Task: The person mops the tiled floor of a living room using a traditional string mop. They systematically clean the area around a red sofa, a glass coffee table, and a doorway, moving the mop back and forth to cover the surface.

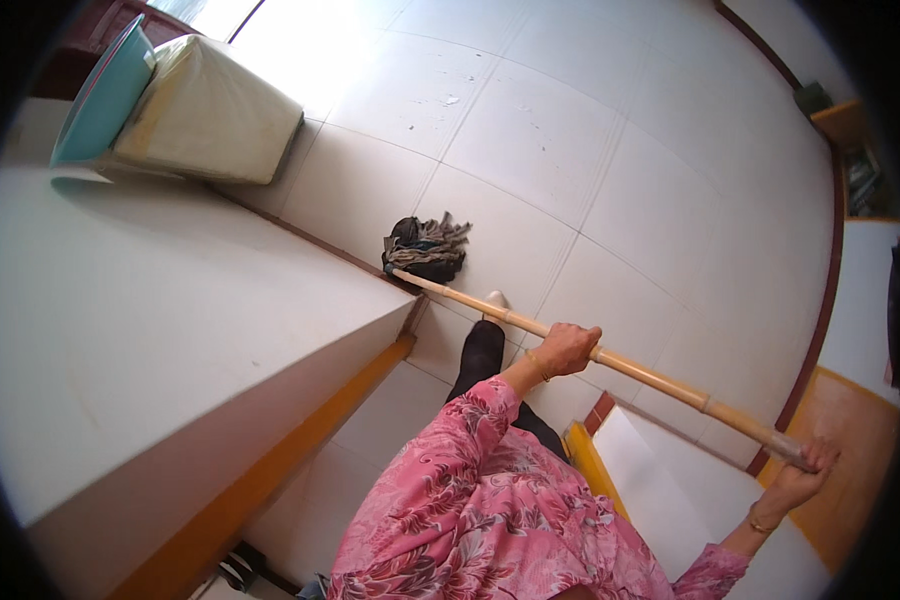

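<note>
A rag mop lies with its dark cloth-strip head [427, 247] on the tiled floor, against the brown skirting at a wall corner. Its bamboo handle [652, 384] slants from the head down to the right. Around the middle of the handle closes my left hand [568, 349], a bracelet at its wrist. My right hand [811, 463] grips the handle near its far end, at the right of the view. Just beyond the mop head's lower side, a light-coloured shoe [496, 301] of mine stands on the tiles.
A plastic-wrapped box [214, 112] and a teal basin [105, 94] stand at the upper left by the white wall [157, 300]. Yellow door-frame edging [270, 472] runs along the wall's end. Small debris [450, 100] dots the floor ahead. An orange-brown wooden panel [844, 450] is beside my right hand.
</note>
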A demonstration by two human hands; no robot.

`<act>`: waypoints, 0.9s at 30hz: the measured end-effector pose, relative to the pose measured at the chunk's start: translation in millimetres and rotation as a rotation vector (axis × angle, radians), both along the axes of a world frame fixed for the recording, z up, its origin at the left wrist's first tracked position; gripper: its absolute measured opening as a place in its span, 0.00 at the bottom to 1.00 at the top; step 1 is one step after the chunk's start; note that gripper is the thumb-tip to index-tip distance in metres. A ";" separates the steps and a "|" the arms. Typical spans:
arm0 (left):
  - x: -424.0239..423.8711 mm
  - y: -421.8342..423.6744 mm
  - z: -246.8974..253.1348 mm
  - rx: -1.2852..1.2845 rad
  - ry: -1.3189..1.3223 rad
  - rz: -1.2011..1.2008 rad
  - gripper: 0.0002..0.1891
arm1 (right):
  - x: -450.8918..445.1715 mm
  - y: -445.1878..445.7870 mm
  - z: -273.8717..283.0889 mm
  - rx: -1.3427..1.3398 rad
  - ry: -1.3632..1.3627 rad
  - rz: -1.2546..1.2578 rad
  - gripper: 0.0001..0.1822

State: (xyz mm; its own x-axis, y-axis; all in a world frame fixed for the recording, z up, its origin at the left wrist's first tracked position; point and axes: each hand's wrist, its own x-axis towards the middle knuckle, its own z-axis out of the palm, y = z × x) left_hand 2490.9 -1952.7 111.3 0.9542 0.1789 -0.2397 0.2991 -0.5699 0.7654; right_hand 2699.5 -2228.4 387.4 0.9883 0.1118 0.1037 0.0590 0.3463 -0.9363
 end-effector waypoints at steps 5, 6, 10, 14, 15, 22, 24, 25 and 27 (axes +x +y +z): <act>-21.9 71.0 -22.2 0.066 0.102 -0.019 0.07 | -14.1 47.1 -54.5 0.055 0.073 0.052 0.06; -31.2 87.3 -30.9 0.101 0.106 -0.012 0.07 | -19.3 57.5 -70.1 0.070 0.089 0.083 0.04; -69.5 149.5 -74.3 0.160 0.111 0.014 0.06 | -61.4 122.4 -111.0 0.066 0.213 0.089 0.06; -100.6 224.8 -89.6 0.220 0.339 -0.043 0.05 | -110.5 172.3 -148.3 0.040 0.404 0.118 0.06; -108.8 239.1 -94.2 0.253 0.400 -0.057 0.05 | -118.4 181.8 -155.3 0.033 0.449 0.163 0.07; -102.8 219.6 -134.9 0.524 -0.125 1.142 0.07 | -85.2 187.7 -140.3 -0.564 0.522 0.415 0.10; -114.2 182.5 -163.4 -0.355 -0.395 1.742 0.09 | -50.2 185.8 -131.8 -0.915 0.569 0.803 0.12; -109.8 173.3 -179.0 -1.327 -0.636 1.795 0.10 | -29.0 190.7 -130.1 -1.139 0.457 1.018 0.14; -44.4 186.1 -101.0 -1.490 -0.593 2.039 0.09 | -13.6 194.0 -136.2 -1.197 0.410 1.122 0.13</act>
